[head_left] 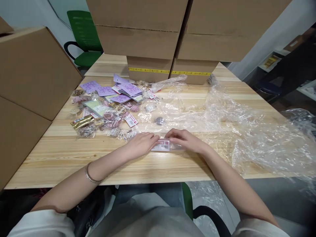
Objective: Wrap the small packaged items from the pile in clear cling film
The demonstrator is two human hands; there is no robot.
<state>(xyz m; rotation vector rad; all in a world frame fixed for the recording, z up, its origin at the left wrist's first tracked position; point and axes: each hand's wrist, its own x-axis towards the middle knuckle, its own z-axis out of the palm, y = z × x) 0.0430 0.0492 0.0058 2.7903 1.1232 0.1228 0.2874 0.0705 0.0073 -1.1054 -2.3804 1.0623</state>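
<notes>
A flat clear packet with a white-and-red printed label lies on the wooden table in front of me. My left hand is closed on the packet's left end, fingers together and covering that part. At the other end, my right hand curls its fingers and pinches the packet's clear edge; the exact fingertip contact is partly hidden. Just beyond both hands sits a small dark round item in clear wrap. To the left spreads a pile of small bagged items, with a gold packet among them.
Purple printed cards lie on the pile. Crumpled clear plastic film covers much of the table's right side. Large cardboard boxes stand at the back, and another box stands at the left. A green chair is behind.
</notes>
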